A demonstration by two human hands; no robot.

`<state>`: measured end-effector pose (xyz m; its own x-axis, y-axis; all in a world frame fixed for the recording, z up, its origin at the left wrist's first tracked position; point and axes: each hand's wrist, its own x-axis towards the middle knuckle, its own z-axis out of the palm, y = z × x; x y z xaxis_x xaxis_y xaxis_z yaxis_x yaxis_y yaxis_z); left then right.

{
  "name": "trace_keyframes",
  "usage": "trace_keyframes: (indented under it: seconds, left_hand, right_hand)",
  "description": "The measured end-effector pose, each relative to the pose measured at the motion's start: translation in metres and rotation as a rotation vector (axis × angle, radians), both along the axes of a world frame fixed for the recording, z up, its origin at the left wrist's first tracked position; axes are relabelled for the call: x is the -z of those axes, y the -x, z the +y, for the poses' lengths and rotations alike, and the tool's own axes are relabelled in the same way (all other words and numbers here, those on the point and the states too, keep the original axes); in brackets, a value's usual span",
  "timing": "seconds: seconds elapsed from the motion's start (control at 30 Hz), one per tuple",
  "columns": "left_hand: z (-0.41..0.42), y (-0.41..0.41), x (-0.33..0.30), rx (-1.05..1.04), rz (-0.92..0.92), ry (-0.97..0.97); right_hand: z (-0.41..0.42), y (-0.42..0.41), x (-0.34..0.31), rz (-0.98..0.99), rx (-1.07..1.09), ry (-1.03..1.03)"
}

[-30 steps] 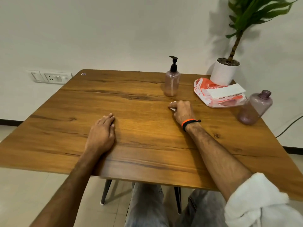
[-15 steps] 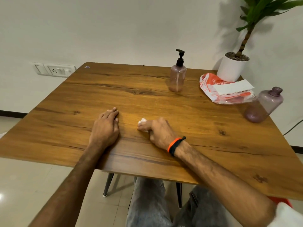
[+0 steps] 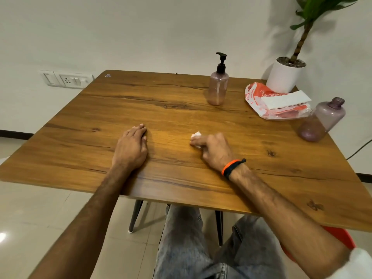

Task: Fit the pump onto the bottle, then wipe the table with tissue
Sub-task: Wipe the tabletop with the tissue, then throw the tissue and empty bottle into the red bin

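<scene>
A pinkish bottle (image 3: pixel 218 88) with a black pump fitted on top stands upright at the back middle of the wooden table (image 3: pixel 100 121). My right hand (image 3: pixel 214 151) grips a small wad of white tissue (image 3: pixel 196 135) and presses it against the tabletop near the front middle; only the tissue's tip shows past my fingers. My left hand (image 3: pixel 131 147) rests flat on the table, palm down, a short way left of the right hand.
A second pinkish bottle (image 3: pixel 322 119) without a cap stands at the right edge. An orange-and-white tissue packet (image 3: pixel 275 101) with a white sheet on it lies at the back right, in front of a white plant pot (image 3: pixel 285 75).
My right hand, holding the tissue, slid from near the pump bottle toward the front left, then back a little to the right. My left hand stayed in place.
</scene>
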<state>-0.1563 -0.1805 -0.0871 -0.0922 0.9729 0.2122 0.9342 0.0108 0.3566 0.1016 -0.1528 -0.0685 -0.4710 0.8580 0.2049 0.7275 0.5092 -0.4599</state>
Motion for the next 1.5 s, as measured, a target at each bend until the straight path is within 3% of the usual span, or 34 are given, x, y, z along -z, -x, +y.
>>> trace_keyframes:
  seconds: [0.17,0.27,0.47,0.6,0.7,0.93,1.1,1.33,1.5]
  left_hand:
    - [-0.002,-0.003,-0.002,0.000,-0.018,0.004]
    - [-0.003,-0.003,-0.004,0.003,-0.024,0.007]
    - [-0.005,-0.002,-0.005,0.027,-0.038,0.020]
    - [-0.005,-0.004,-0.010,0.034,-0.059,0.022]
    - [-0.007,-0.024,-0.022,0.062,-0.164,-0.010]
    - [-0.015,-0.149,-0.047,0.173,-0.699,-0.002]
    - [-0.004,-0.253,-0.049,0.255,-1.020,0.291]
    - [0.001,-0.358,-0.049,0.413,-1.127,0.534]
    - [0.015,-0.416,-0.042,0.438,-1.120,0.599]
  right_hand:
    - [-0.058,0.015,0.000,0.034,-0.206,-0.011]
    - [-0.069,0.016,-0.004,0.210,-0.225,0.079]
    - [-0.051,0.009,-0.008,0.751,0.204,0.325]
    - [-0.046,-0.007,-0.013,1.055,0.352,0.575]
    - [-0.046,-0.027,-0.016,1.081,0.410,0.598]
    - [-0.046,-0.093,-0.023,1.151,0.498,0.536]
    - [-0.056,-0.159,-0.025,1.152,0.585,0.472]
    - [-0.084,-0.255,-0.021,1.147,0.686,0.307]
    - [-0.093,-0.318,-0.011,1.232,0.657,0.345]
